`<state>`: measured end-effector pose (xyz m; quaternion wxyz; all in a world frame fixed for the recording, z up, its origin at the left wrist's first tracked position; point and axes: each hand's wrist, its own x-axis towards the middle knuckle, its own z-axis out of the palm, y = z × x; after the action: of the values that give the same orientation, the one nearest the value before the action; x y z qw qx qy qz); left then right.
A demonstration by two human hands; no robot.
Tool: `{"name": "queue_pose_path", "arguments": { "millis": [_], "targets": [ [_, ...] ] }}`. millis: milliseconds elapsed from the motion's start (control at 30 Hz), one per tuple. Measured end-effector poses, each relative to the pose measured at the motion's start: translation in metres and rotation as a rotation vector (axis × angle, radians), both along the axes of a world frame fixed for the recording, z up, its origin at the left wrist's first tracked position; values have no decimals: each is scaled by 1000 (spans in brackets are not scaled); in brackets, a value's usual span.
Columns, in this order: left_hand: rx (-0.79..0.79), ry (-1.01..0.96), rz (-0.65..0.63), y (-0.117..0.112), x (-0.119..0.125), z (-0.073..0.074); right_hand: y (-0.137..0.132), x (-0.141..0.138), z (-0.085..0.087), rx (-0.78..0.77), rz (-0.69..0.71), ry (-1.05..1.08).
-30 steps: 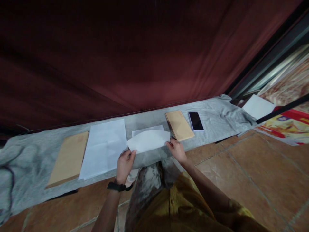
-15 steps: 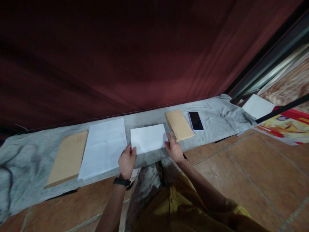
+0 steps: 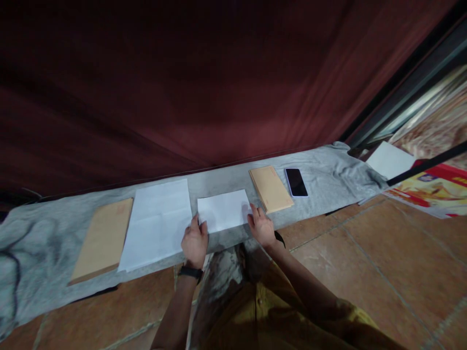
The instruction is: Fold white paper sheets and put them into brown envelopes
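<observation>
A white sheet of paper point(image 3: 223, 210), apparently folded, lies on the grey cloth in front of me. My left hand point(image 3: 194, 243), with a black band on the wrist, grips the paper's lower left corner between thumb and fingers. At the lower right corner my right hand point(image 3: 261, 227) holds the other end, fingers bent around the edge. Left of the sheet lies a stack of larger white paper point(image 3: 156, 223). Just beyond my right hand is a small pile of tan envelopes point(image 3: 272, 189).
A larger tan envelope stack point(image 3: 104, 238) lies at the far left of the grey cloth point(image 3: 40, 243). A phone point(image 3: 296, 183) rests right of the small envelopes. Dark red fabric point(image 3: 219, 97) rises behind. A colourful box point(image 3: 434, 189) stands on the right.
My left hand has slid slightly up along the paper's left edge. My right fingers have drawn in and closed on the right edge, and the sheet lies a bit lower and flatter.
</observation>
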<state>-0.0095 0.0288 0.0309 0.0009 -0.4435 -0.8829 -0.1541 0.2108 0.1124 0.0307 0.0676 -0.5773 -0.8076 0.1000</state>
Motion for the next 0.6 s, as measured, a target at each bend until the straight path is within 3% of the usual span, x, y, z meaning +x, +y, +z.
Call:
{"name": "queue_pose_path", "arguments": {
  "millis": [300, 600],
  "targets": [
    [-21, 88, -93, 3, 0, -1, -2, -1, -1, -40, 38, 0],
    [-44, 117, -85, 5, 3, 1, -3, -2, -5, 24, 67, 85]
  ]
}}
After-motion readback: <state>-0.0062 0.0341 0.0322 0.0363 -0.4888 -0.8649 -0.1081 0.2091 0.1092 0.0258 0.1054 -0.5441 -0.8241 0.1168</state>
